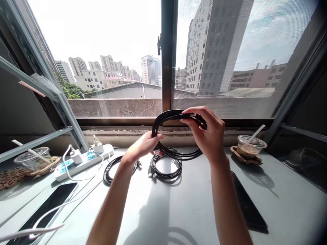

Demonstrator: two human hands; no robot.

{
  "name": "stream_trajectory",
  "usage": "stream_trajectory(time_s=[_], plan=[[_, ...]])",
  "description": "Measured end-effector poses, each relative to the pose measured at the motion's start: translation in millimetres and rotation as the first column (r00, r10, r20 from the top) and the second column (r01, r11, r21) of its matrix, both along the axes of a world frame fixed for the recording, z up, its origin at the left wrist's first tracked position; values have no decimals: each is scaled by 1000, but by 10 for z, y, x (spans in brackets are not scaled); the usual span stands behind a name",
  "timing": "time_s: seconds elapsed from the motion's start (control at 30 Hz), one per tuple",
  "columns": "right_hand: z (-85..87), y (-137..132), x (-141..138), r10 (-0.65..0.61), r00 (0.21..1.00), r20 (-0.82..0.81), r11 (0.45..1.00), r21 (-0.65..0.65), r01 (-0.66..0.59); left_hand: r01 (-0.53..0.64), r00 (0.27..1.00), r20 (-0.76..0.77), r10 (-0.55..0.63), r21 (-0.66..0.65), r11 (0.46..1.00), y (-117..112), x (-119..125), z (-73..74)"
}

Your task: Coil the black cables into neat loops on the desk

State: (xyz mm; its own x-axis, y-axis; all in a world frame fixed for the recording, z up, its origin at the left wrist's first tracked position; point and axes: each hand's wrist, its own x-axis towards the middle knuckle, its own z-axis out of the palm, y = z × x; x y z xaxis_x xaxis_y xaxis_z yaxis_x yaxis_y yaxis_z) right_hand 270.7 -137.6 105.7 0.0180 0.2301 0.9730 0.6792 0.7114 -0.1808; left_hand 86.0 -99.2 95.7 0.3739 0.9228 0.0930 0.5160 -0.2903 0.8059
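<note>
I hold a coil of black cable (163, 119) upright above the grey table (178, 207), in front of the window. My left hand (145, 144) grips the coil's lower left side. My right hand (206, 131) pinches the top right of the loop, where a black end piece shows between the fingers. Two more coiled black cables lie flat on the table below: one (166, 166) right under the held coil, another (113, 168) to its left beside my left wrist.
A white power strip (84, 161) with plugged chargers and white leads lies at left, near a plastic cup (33, 158). A dark phone (46, 207) lies front left, another (247, 204) by my right forearm. A lidded cup with straw (251, 144) stands at right.
</note>
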Motion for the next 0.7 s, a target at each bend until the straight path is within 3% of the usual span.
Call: stream_trajectory(time_s=[0.17, 0.57, 0.7], plan=[[12, -22, -2, -2, 1000, 0, 1000, -16, 2, 40, 999, 2, -40, -53, 998, -44, 10, 47], [4, 8, 11, 35, 999, -40, 999, -3, -35, 80, 996, 47, -80, 14, 997, -33, 1, 40], [-20, 65, 29, 17, 996, -86, 998, -53, -22, 92, 992, 84, -89, -33, 995, -19, -8, 32]])
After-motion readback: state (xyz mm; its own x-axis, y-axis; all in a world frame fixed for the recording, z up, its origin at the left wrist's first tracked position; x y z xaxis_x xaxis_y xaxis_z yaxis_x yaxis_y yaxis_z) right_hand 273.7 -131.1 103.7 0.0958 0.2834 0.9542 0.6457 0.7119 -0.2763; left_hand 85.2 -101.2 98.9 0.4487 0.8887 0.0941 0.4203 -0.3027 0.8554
